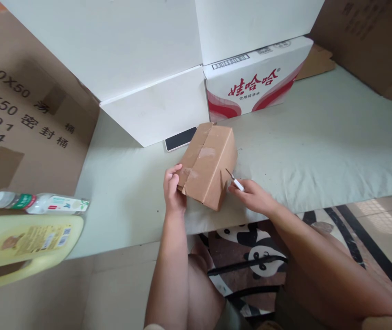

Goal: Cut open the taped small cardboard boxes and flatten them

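Observation:
A small brown cardboard box [212, 160] rests tilted at the near side of the cloth-covered table, its top seam facing up and pale scuffs along it. My left hand [174, 188] grips its near left end, thumb on top and fingers at the side. Right of the box, my right hand [252, 195] is closed around a small white utility knife [238, 184]. The thin dark blade points up and left, close to the box's right side. Whether it touches the cardboard I cannot tell. A phone [181, 139] lies partly hidden behind the box.
White panels [161, 105] and a white-and-red carton [251, 87] stand along the back. Large cartons flank the table [319, 137], one at left [27, 105], one at right [374, 50]. A clear bottle [41, 203] and a yellow jug [44, 243] are at left.

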`<control>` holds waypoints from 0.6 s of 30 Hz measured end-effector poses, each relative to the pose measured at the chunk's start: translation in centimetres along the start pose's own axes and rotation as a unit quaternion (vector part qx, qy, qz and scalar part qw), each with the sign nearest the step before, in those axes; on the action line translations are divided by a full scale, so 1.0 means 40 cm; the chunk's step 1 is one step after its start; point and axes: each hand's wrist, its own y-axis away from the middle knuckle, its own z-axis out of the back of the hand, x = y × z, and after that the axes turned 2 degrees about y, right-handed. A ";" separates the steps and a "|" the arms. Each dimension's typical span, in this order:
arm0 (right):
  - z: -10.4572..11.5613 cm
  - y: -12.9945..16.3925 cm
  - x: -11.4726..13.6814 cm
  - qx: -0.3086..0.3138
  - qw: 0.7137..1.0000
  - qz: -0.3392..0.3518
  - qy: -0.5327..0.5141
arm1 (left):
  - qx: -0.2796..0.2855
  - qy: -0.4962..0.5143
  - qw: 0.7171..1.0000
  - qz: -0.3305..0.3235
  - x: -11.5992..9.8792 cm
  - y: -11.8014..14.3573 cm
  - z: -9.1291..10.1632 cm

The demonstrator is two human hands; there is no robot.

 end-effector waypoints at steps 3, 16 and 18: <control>-0.002 0.001 -0.004 0.001 1.000 0.001 0.005 | -0.003 0.006 1.000 0.002 -0.001 0.000 -0.001; -0.011 -0.015 -0.037 -0.149 0.989 -0.007 -0.021 | -0.092 0.067 0.992 0.054 0.001 -0.043 0.039; -0.011 -0.014 -0.038 -0.140 0.990 -0.018 -0.022 | -0.106 0.074 0.988 0.082 0.005 -0.050 0.049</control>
